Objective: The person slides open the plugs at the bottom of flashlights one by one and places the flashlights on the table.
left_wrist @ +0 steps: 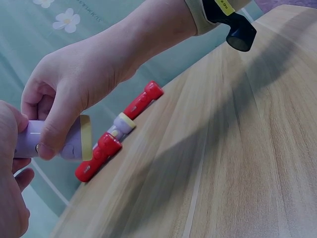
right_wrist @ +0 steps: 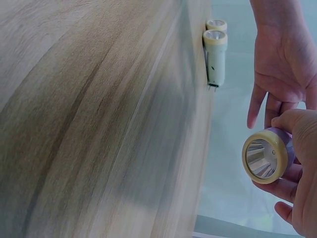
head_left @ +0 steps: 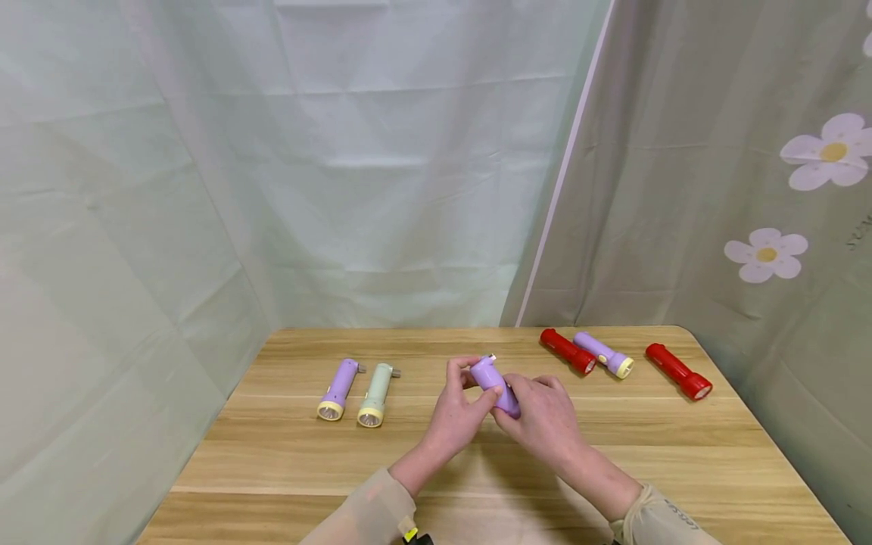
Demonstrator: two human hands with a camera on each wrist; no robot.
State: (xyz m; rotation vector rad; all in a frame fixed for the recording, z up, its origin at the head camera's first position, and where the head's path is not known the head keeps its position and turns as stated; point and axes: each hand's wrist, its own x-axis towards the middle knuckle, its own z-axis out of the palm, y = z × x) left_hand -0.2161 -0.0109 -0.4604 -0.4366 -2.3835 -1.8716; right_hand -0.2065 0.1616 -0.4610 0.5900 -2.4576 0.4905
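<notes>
Both hands hold a purple flashlight (head_left: 487, 375) above the middle of the table. At its tail end, small metal prongs (head_left: 493, 356) stick out. My left hand (head_left: 458, 412) pinches the tail part between thumb and fingers. My right hand (head_left: 545, 415) grips the body near the lamp end, thumb along the side in the left wrist view. In the right wrist view the yellow-rimmed lamp (right_wrist: 265, 156) faces the camera.
On the table's left lie a purple flashlight (head_left: 340, 387) and a pale green flashlight (head_left: 378, 393), prongs out sideways. Toward the back right lie a red flashlight (head_left: 567, 350), another purple flashlight (head_left: 602, 354) and a second red flashlight (head_left: 677, 371). Curtains (head_left: 409, 189) hang behind the table.
</notes>
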